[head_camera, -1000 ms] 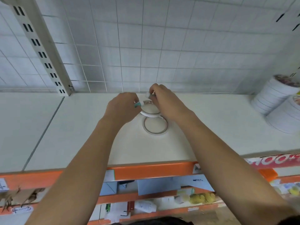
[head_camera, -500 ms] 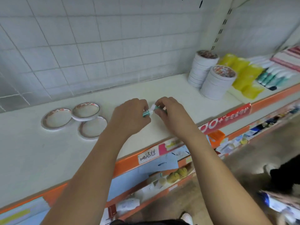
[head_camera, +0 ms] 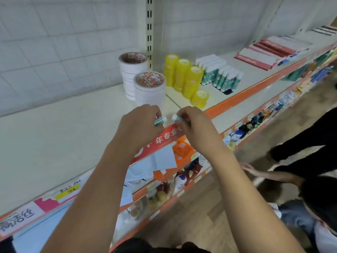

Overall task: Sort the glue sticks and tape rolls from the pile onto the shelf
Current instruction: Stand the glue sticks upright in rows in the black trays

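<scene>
**Hands.** The left hand [head_camera: 140, 125] has its grip clamped: the fingers are curled round a small green glue stick with a white cap [head_camera: 160, 120], cap end pointing right. The right hand [head_camera: 194, 126] has its grip clamped in the same way on a second green glue stick with a white cap [head_camera: 177, 118], cap end pointing left. The two caps face each other, close but apart.

**Position.** Both sticks are held over the front part of the white shelf with an orange front rail [head_camera: 63, 136]. Neither lies on it.

**Stock on the shelf.**
- Behind the hands stand two stacks of white tape rolls with red-printed cores [head_camera: 145, 90], just beside each other.
- To their right are stacked yellow tape rolls [head_camera: 185, 77].
- A single yellow tape roll [head_camera: 200, 99] sits nearer the front rail.
- Beside these lies a row of green-and-white glue sticks [head_camera: 223, 76], caps toward the wall.
- Further right are flat red-and-white packets [head_camera: 264, 53].

**Surroundings.**
- A red label strip with white characters [head_camera: 166, 137] runs along the rail below the hands.
- The lower shelves [head_camera: 175, 179] hold mixed goods, too blurred to identify.
- A person in dark clothing [head_camera: 310, 139] is at the right edge.
</scene>
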`<action>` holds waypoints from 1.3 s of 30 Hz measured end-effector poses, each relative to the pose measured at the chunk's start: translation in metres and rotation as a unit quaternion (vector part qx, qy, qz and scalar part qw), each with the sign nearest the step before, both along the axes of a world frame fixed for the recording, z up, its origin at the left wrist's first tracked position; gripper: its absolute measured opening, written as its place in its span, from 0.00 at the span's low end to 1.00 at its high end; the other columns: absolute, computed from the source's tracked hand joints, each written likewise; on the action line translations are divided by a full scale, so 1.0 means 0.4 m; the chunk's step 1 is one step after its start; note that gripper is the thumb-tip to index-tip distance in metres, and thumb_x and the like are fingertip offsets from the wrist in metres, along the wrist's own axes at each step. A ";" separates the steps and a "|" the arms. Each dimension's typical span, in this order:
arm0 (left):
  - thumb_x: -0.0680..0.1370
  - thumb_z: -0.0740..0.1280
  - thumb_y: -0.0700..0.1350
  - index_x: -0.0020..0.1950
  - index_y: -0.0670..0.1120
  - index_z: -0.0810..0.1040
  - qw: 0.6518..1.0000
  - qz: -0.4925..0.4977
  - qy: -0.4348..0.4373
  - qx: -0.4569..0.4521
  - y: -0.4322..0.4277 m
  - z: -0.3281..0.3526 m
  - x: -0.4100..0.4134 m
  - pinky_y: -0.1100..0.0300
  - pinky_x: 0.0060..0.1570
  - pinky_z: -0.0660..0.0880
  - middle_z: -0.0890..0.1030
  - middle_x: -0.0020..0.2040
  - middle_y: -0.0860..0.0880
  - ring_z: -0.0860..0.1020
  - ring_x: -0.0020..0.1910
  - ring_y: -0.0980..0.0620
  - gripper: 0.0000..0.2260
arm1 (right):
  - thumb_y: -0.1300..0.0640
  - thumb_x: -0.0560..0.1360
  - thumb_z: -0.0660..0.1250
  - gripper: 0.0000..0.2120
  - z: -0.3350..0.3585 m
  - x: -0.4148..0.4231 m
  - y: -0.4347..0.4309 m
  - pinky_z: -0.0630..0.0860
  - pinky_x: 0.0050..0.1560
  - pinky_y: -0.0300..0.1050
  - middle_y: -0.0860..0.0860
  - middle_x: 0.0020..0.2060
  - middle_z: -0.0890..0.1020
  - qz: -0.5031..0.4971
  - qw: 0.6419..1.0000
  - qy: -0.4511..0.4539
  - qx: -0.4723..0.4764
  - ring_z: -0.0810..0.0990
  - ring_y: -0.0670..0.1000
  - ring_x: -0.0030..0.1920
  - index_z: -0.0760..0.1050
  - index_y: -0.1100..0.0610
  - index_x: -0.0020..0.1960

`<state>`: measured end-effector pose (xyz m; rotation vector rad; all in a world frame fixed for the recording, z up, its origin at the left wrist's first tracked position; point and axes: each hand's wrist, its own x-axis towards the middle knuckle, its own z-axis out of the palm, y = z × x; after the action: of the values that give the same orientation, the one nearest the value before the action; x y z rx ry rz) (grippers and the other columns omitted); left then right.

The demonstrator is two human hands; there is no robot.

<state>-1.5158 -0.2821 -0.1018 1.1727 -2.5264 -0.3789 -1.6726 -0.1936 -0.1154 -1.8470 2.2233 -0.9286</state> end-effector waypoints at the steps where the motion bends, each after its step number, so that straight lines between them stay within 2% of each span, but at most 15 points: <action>1: 0.74 0.66 0.50 0.52 0.54 0.76 1.000 -0.006 0.001 0.000 0.007 0.002 -0.040 0.55 0.43 0.71 0.78 0.50 0.53 0.76 0.48 0.50 0.08 | 0.58 0.80 0.64 0.07 0.001 -0.038 0.010 0.74 0.50 0.56 0.55 0.50 0.78 -0.003 1.000 -0.001 -0.002 0.76 0.57 0.48 0.75 0.58 0.56; 4: 0.74 0.66 0.50 0.53 0.53 0.76 1.000 -0.026 0.000 0.007 0.021 0.002 -0.137 0.56 0.41 0.69 0.77 0.50 0.53 0.76 0.48 0.51 0.08 | 0.58 0.80 0.64 0.06 0.001 -0.137 0.024 0.74 0.49 0.53 0.53 0.50 0.78 -0.012 1.000 0.004 0.001 0.76 0.55 0.48 0.75 0.57 0.57; 7: 0.74 0.65 0.49 0.52 0.53 0.76 0.999 -0.036 0.001 0.014 0.019 0.013 -0.211 0.54 0.44 0.73 0.78 0.49 0.53 0.76 0.49 0.50 0.08 | 0.59 0.80 0.64 0.07 0.003 -0.214 0.016 0.73 0.49 0.51 0.53 0.50 0.78 -0.028 1.000 0.012 -0.001 0.75 0.55 0.49 0.76 0.57 0.57; 15: 0.75 0.65 0.49 0.54 0.51 0.77 0.997 -0.078 0.000 -0.004 -0.029 0.052 -0.401 0.48 0.49 0.76 0.78 0.52 0.51 0.77 0.51 0.47 0.08 | 0.60 0.80 0.65 0.08 0.010 -0.360 -0.033 0.74 0.50 0.52 0.55 0.51 0.78 -0.071 0.997 -0.003 -0.018 0.76 0.56 0.50 0.76 0.58 0.58; 23: 0.76 0.65 0.47 0.57 0.49 0.77 0.994 -0.104 -0.006 -0.021 -0.055 0.066 -0.557 0.49 0.47 0.76 0.77 0.52 0.48 0.76 0.52 0.46 0.10 | 0.59 0.80 0.65 0.07 0.014 -0.514 -0.055 0.73 0.49 0.46 0.53 0.50 0.78 -0.094 0.996 0.003 -0.006 0.76 0.53 0.48 0.76 0.57 0.57; 25: 0.77 0.65 0.47 0.57 0.49 0.78 0.995 -0.097 -0.012 -0.036 -0.058 0.064 -0.598 0.50 0.47 0.76 0.77 0.52 0.48 0.76 0.52 0.45 0.10 | 0.60 0.80 0.65 0.07 0.014 -0.553 -0.067 0.73 0.49 0.47 0.53 0.50 0.78 -0.087 0.996 0.011 -0.007 0.76 0.53 0.48 0.77 0.57 0.57; 31: 0.78 0.64 0.47 0.58 0.50 0.78 0.994 -0.029 -0.078 -0.071 -0.075 0.026 -0.714 0.52 0.45 0.73 0.78 0.53 0.48 0.77 0.55 0.44 0.09 | 0.59 0.79 0.66 0.05 0.005 -0.672 -0.129 0.73 0.52 0.57 0.56 0.49 0.79 -0.019 0.999 0.038 0.023 0.76 0.59 0.49 0.76 0.57 0.54; 35: 0.79 0.62 0.48 0.58 0.50 0.78 0.989 0.020 -0.122 -0.077 -0.075 -0.006 -0.782 0.55 0.42 0.69 0.78 0.52 0.47 0.77 0.55 0.44 0.10 | 0.58 0.79 0.65 0.04 -0.008 -0.737 -0.160 0.72 0.51 0.55 0.54 0.48 0.78 0.031 0.997 0.054 0.037 0.75 0.58 0.50 0.75 0.56 0.53; 39: 0.78 0.61 0.46 0.59 0.49 0.78 0.988 0.057 -0.132 -0.061 -0.071 -0.029 -0.823 0.53 0.45 0.73 0.79 0.54 0.47 0.77 0.57 0.44 0.12 | 0.57 0.80 0.64 0.07 -0.027 -0.783 -0.175 0.72 0.53 0.55 0.55 0.51 0.78 0.069 0.995 0.048 0.051 0.76 0.58 0.51 0.75 0.58 0.55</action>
<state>-1.8449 -0.3106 -0.1135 1.3908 -2.6418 -0.0414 -1.9858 -0.2635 -0.1264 -2.0073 2.1180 -0.7052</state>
